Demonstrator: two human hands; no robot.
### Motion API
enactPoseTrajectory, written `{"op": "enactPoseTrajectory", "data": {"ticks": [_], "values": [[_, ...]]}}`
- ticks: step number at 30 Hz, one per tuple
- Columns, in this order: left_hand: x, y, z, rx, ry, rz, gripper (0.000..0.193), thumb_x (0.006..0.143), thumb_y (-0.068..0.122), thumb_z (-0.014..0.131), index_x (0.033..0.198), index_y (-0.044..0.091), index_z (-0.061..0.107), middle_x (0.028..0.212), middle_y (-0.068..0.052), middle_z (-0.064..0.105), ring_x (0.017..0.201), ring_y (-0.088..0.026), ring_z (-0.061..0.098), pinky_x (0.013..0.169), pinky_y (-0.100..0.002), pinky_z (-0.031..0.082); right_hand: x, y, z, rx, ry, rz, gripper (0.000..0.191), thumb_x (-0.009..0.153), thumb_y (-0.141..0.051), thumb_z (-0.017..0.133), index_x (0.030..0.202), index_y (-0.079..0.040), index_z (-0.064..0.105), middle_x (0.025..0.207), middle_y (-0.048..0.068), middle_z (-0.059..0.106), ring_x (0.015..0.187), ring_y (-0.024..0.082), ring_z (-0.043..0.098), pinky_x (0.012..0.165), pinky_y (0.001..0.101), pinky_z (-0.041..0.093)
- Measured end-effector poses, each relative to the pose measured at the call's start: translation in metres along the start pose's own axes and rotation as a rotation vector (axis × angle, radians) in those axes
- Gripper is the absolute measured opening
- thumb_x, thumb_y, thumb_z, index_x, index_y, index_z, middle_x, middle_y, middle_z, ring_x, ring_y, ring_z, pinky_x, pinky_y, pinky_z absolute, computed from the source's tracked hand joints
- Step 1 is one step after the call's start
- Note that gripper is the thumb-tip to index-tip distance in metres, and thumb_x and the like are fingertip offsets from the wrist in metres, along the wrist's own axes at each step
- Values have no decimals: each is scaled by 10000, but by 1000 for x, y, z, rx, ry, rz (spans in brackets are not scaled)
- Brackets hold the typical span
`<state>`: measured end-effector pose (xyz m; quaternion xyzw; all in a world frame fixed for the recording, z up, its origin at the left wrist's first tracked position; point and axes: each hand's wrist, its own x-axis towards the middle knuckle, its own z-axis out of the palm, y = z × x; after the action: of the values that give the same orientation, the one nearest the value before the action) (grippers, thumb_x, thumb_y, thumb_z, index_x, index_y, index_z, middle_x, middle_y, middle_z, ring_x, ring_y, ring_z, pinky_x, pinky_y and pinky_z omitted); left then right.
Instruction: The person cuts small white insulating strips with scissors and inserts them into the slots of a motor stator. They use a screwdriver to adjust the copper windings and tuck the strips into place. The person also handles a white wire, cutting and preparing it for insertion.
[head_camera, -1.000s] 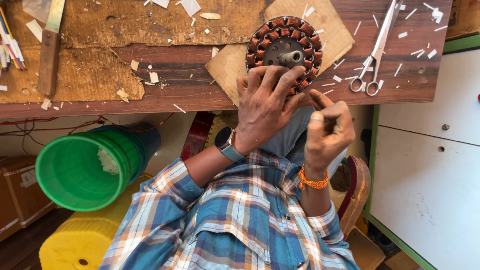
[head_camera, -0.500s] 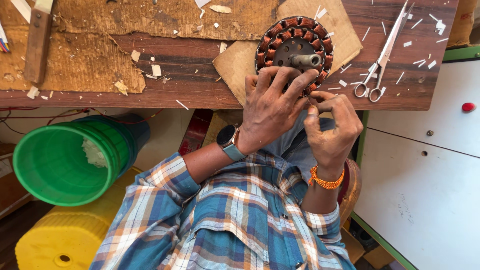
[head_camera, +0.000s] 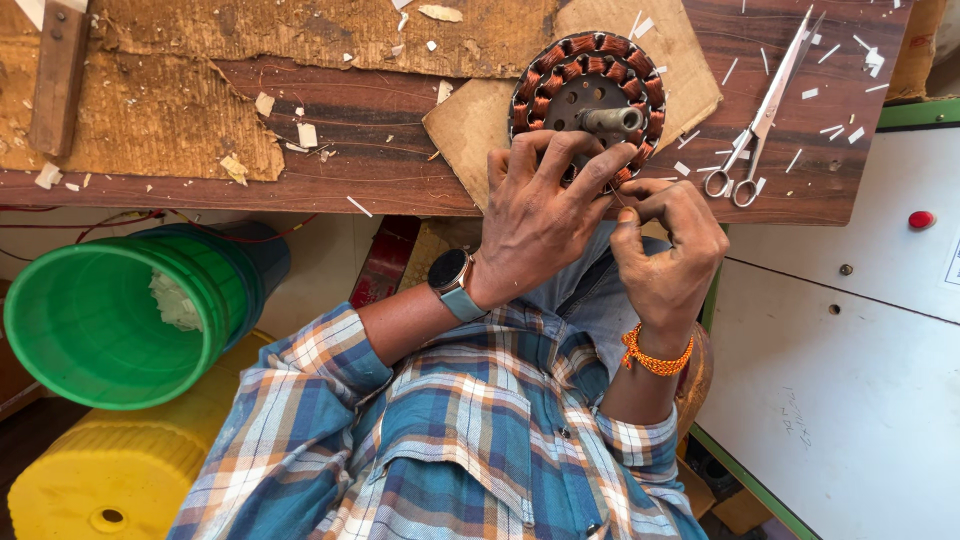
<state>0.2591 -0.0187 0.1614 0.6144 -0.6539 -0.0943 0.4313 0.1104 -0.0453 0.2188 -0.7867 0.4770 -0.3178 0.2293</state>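
A round motor stator with copper-wound coils and a steel shaft lies on a piece of cardboard on the wooden bench. My left hand, with a watch on its wrist, rests on the near edge of the stator with fingers spread, holding it down. My right hand, with an orange bracelet, is just right of it at the bench edge. Its fingertips pinch a thin copper wire that leads to the stator's rim.
Scissors lie to the right of the stator among white paper scraps. A wooden-handled tool sits at far left on torn cardboard. Below the bench are a green bucket, a yellow container and a white cabinet.
My right hand has moved up and closer to the stator's rim. My left hand has stayed on the stator. The view has shifted slightly.
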Motion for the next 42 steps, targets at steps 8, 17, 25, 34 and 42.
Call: {"op": "enactPoseTrajectory", "data": {"ticks": [8, 17, 25, 34, 42], "values": [[2, 2, -5, 14, -17, 9, 520, 938, 296, 784, 1415, 277, 578, 1296, 50, 548, 1236, -236, 468, 952, -444, 348, -1, 5, -4, 46, -17, 38, 75, 890, 40, 682, 884, 26, 609, 1083, 123, 756, 860, 167, 679, 756, 292, 547], [2, 3, -6, 20, -2, 27, 460, 955, 293, 778, 1379, 238, 608, 1291, 39, 540, 1229, -244, 462, 944, -433, 348, -4, 10, -5, 70, -19, 27, 80, 903, 29, 685, 886, 16, 607, 1080, 120, 751, 867, 144, 688, 755, 274, 570], [2, 2, -3, 21, 1, 30, 357, 953, 280, 780, 1284, 246, 651, 1272, 50, 533, 1226, -235, 459, 932, -417, 349, -5, 10, -4, 32, -3, 30, 54, 898, 27, 693, 908, 21, 640, 1062, 112, 748, 831, 137, 668, 737, 267, 560], [3, 3, -6, 12, 10, 39, 309, 945, 282, 773, 1231, 243, 662, 1281, 39, 530, 1231, -250, 455, 924, -427, 350, -7, 19, -3, 84, 11, 26, 105, 930, -24, 701, 893, 13, 610, 1049, 104, 751, 742, 94, 596, 650, 242, 493], [2, 4, -7, 16, -1, 39, 313, 939, 258, 776, 1230, 238, 664, 1286, 38, 528, 1233, -249, 459, 925, -428, 351, -8, 17, -3, 96, 18, 1, 88, 931, 4, 700, 916, 17, 613, 1066, 111, 744, 788, 108, 648, 690, 239, 537]]}}
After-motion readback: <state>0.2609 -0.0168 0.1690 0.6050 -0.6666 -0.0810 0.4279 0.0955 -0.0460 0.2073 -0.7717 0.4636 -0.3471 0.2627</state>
